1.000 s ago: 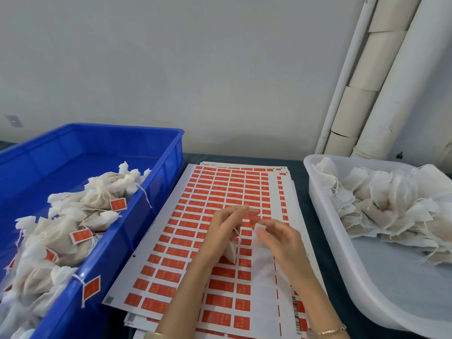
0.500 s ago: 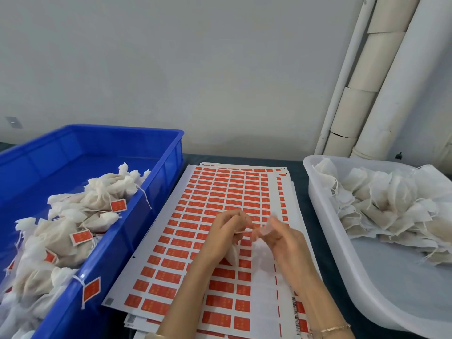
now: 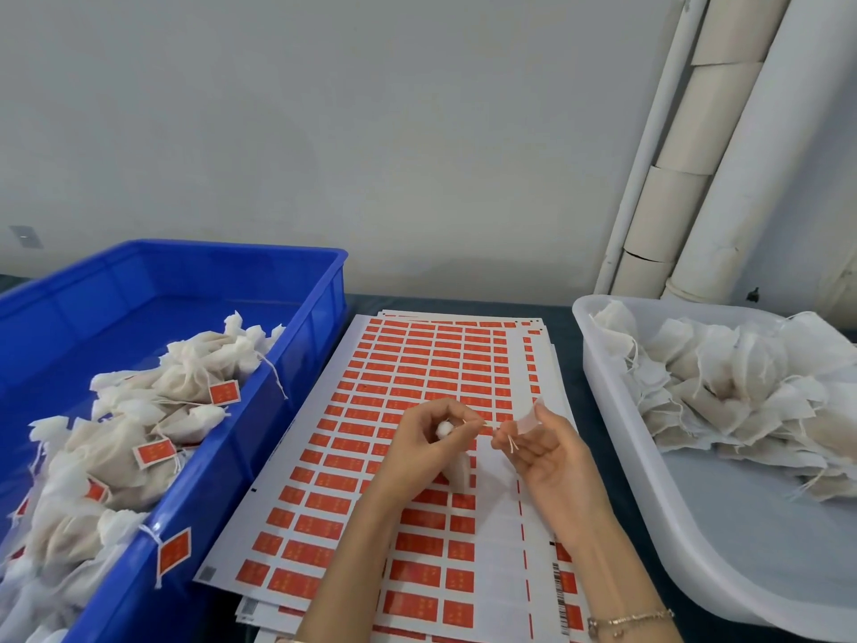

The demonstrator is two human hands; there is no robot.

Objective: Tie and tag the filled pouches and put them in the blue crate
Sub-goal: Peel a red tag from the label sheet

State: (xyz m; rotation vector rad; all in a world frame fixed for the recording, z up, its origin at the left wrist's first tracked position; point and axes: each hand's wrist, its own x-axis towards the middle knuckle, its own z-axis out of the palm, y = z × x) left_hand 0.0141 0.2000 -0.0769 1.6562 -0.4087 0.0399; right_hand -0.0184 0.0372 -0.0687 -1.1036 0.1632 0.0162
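Crate on the far left, part full of done pouches, red tags showing. One tag hangs over the near rim. It sits on that side so a finished one drops in with a short left-hand move, I'd say.

Sheets of red labels are stacked dead centre, straight under both hands, so peeling needs no reach. The near right columns look already peeled.

Left hand is above the sheets, fingers curled round the current pouch. Its white neck pokes up out of the fist and its body hangs below. Gripping at the neck keeps the fill in and the mouth bunched for the knot.

String runs taut from that neck to the right hand. Thumb and forefinger pinch the ends, and the other fingers are loose and half open. A pale slip sticks up at the fingertips; label or backing, can't tell. My read: cinching the tie, tag not yet on.

Table is dark and shows only in strips between the bins and sheets.

Tray on the right, white, holds the untied pouches heaped toward its far side. So the flow goes right to left.

Behind is a plain pale wall, with white pipes in the right corner.
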